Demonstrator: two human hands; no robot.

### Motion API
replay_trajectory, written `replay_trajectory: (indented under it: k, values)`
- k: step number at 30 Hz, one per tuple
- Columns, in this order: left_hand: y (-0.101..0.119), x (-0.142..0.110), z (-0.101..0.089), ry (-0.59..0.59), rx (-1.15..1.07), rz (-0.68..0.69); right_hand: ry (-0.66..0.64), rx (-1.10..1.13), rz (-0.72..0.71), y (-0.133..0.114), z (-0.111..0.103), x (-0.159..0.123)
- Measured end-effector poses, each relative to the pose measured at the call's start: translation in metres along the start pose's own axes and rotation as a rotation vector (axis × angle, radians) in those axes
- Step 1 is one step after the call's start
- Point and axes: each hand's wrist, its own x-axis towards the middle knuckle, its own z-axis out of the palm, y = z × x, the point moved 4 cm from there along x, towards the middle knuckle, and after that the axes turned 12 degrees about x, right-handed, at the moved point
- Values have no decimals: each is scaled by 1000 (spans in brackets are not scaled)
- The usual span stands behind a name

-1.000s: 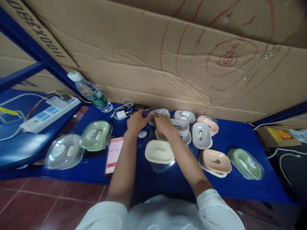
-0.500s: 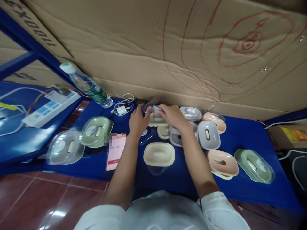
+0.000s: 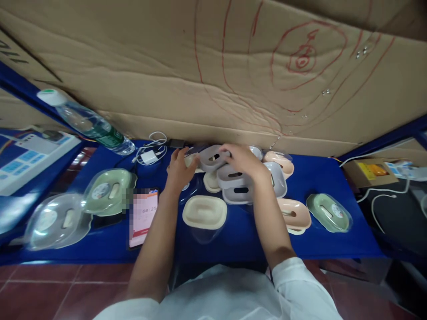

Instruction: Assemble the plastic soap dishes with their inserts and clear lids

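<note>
A grey oval soap dish with a slot in its middle is tilted at the back of the table. My right hand grips its right end between thumb and fingers. By the dish's left end, my left hand has its fingers apart, over a cream dish that it partly hides. More grey slotted dishes lie stacked under my right wrist. In front of both hands rests a cream oval dish, with a clear lid showing beneath it.
Peach dishes and a lidded green dish lie to the right. At left are another green dish, a clear-lidded dish, a phone, a charger and a bottle. A cardboard wall stands behind.
A grey dish is now tilted up in my right hand, above the stack. My left hand stays at the left, its fingers spread. The view has shifted to the right.
</note>
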Motion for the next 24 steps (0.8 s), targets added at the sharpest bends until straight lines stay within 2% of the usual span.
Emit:
replay_trajectory:
  k: [4, 6, 8, 11, 14, 17, 20, 24]
  values:
    - [15, -9, -3, 80, 17, 43, 38, -122, 204, 48, -18, -13]
    - [27, -15, -5, 158, 4, 155, 31, -157, 240, 64, -18, -17]
    - [41, -23, -5, 213, -26, 335, 34, -174, 242, 74, -15, -18]
    - [62, -40, 1, 157, -40, 631, 61, -182, 230, 80, -10, -15]
    - [75, -54, 10, 23, -42, 810, 90, -174, 195, 79, -11, -14]
    - [79, -59, 13, -22, -96, 842, 106, -141, 138, 74, -16, -15]
    - [77, -55, 11, 9, -139, 797, 136, -105, 107, 69, -21, -18]
    - [75, -52, 10, 21, -111, 772, 175, -102, 133, 64, -23, -19]
